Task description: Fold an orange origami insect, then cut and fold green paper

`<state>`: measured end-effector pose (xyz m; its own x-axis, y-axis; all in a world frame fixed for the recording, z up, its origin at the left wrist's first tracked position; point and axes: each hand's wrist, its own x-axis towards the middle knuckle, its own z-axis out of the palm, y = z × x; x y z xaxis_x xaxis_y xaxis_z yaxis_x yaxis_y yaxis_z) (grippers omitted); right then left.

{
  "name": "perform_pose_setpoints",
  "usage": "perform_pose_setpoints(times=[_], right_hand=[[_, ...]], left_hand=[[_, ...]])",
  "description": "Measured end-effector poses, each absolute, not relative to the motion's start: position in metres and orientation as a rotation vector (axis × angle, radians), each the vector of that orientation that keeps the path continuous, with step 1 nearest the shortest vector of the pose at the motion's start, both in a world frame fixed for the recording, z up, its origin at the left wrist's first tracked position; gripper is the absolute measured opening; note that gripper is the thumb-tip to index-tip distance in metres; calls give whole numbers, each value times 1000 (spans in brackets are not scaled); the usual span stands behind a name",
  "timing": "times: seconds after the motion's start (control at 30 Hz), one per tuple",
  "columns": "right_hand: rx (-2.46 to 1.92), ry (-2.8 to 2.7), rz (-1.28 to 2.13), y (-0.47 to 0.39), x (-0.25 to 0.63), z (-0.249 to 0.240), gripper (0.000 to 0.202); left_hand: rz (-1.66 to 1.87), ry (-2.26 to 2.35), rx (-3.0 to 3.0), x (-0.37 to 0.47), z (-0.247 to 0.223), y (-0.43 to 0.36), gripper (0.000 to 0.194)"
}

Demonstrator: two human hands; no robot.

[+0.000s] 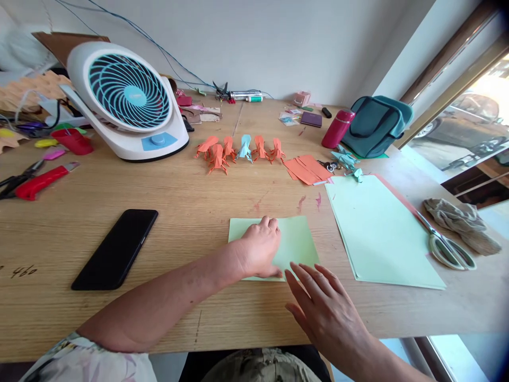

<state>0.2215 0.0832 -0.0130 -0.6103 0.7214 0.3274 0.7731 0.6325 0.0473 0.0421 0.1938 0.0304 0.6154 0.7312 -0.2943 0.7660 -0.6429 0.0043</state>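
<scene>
Your one small green sheet (296, 239) lies under your left hand (262, 246), its fingers curled; I can't tell if they pinch it. Your right hand (326, 302), fingers extended and gripping nothing, is at its near edge. It shows no clear crease, so looks unworked. Beyond your fingers, five orange figures (217, 158) and one blue figure (245, 147) look finished. Right of them lie larger green sheets (385, 233), uncountable; left, one phone (115, 249).

My paper (297, 236) is plain pale green and four-sided; it lies nearly flat before me in the near middle; its far edge waves slightly.
</scene>
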Motion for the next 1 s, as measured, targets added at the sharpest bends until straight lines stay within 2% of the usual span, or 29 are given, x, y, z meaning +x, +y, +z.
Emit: perform_pose_setpoints(times=[0.13,0.53,1.0], right_hand=[[-1294,-2590,-186,82,206,-17,40],[-1393,-2597,-170,72,230,-24,52],[-1572,-2598,-222,59,271,-11,49]], left_hand=[[-386,1277,2719,43,31,193,74],[-406,1272,2706,42,28,195,85],[-462,1254,2703,43,30,195,91]])
